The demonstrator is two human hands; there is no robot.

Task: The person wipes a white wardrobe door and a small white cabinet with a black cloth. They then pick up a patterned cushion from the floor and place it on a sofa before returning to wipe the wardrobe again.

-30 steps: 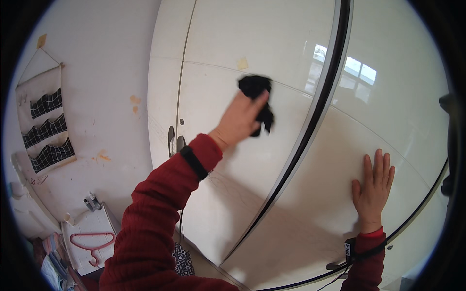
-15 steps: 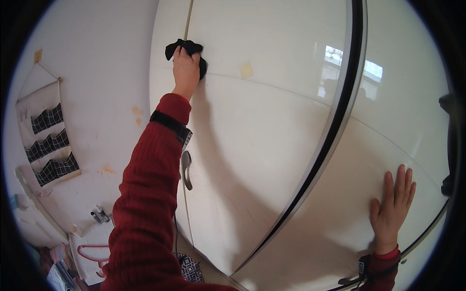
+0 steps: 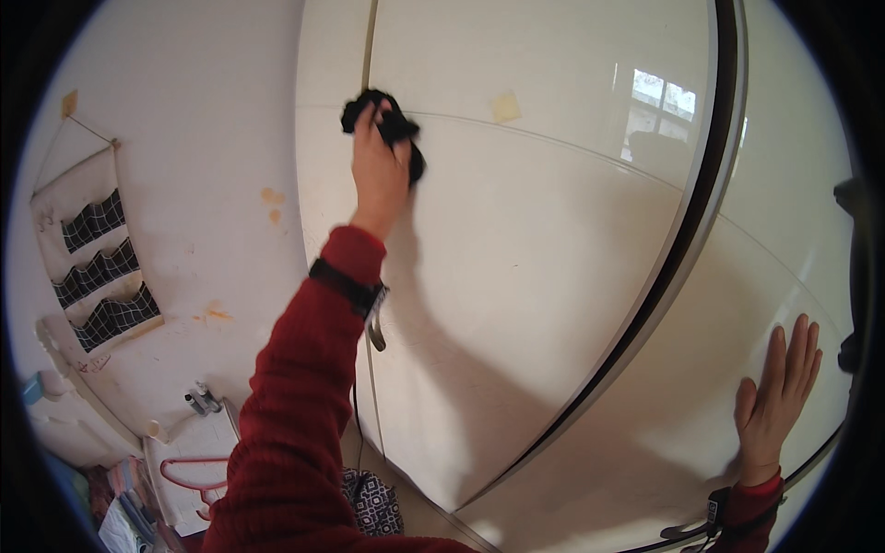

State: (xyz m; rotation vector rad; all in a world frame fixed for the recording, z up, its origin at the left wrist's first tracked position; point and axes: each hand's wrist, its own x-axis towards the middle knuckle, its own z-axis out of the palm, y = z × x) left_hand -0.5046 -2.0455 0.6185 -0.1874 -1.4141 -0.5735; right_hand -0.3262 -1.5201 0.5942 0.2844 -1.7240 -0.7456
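Note:
A crumpled black cloth (image 3: 398, 128) is pressed to the white cabinet door (image 3: 516, 276), over the seam where two panels meet. My left hand (image 3: 380, 175) is closed on it, the arm stretched up in a red sleeve. A curved door handle (image 3: 376, 335) shows partly behind my left wrist. Far to the right, my right hand (image 3: 779, 401) lies flat on another glossy panel, its fingers extended and nothing in it. A small pale yellow square (image 3: 505, 108) is stuck on the door, right of the cloth.
Between the panels runs a dark strip with a silver edge (image 3: 636, 323). A hanging pocket organizer (image 3: 101, 258) is on the left wall. Below it are a white table (image 3: 180, 452), a red hanger (image 3: 189, 475) and piled fabrics. A patterned bag (image 3: 373, 502) sits by the cabinet's foot.
My left hand and the cloth have slid down the door, past the horizontal groove. My right hand keeps its place on the panel. The whole view has shifted slightly.

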